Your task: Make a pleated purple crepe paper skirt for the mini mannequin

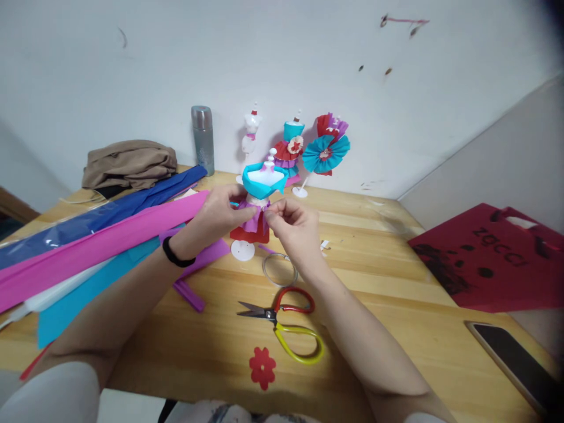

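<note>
A small white mannequin wears a turquoise paper collar, a purple paper skirt and a red layer below it, above a round white base. My left hand is closed around the left side of the waist, its fingers partly behind the figure. At the right of the waist, my right hand pinches the edge of the purple skirt between thumb and forefinger. A coil of thin wire, scissors with red and yellow handles, and a red paper flower lie nearer me.
Paper rolls in several colours lie left, beside a brown cloth. A flask and three more mannequins stand by the wall. At right are a red bag and a phone.
</note>
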Demonstrator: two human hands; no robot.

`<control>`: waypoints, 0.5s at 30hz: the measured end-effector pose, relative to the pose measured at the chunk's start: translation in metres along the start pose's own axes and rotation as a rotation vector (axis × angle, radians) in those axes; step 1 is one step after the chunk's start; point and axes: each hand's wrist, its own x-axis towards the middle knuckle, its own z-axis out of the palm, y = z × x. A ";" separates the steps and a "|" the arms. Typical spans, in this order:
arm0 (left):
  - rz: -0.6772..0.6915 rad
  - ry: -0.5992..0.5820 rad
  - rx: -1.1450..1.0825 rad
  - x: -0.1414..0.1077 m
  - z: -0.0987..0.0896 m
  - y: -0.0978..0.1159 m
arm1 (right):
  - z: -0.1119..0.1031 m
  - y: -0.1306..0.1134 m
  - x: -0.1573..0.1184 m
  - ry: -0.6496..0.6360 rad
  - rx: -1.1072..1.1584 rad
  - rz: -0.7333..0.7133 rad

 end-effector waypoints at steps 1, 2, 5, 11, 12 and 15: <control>-0.003 -0.001 -0.002 0.000 0.000 0.000 | 0.000 0.001 0.000 -0.001 -0.007 -0.004; -0.008 -0.002 -0.002 -0.001 0.001 0.000 | 0.001 0.002 0.000 0.001 -0.022 -0.011; -0.018 -0.008 0.005 -0.002 0.002 0.001 | 0.001 0.005 -0.002 0.021 -0.099 -0.061; 0.010 -0.009 0.032 -0.002 0.001 0.004 | -0.003 0.002 -0.005 -0.015 -0.138 -0.107; 0.018 -0.015 0.034 -0.002 0.000 0.004 | -0.004 0.001 -0.006 -0.025 -0.133 -0.108; 0.031 -0.045 0.044 -0.003 -0.002 0.008 | -0.004 0.001 -0.007 -0.027 -0.128 -0.123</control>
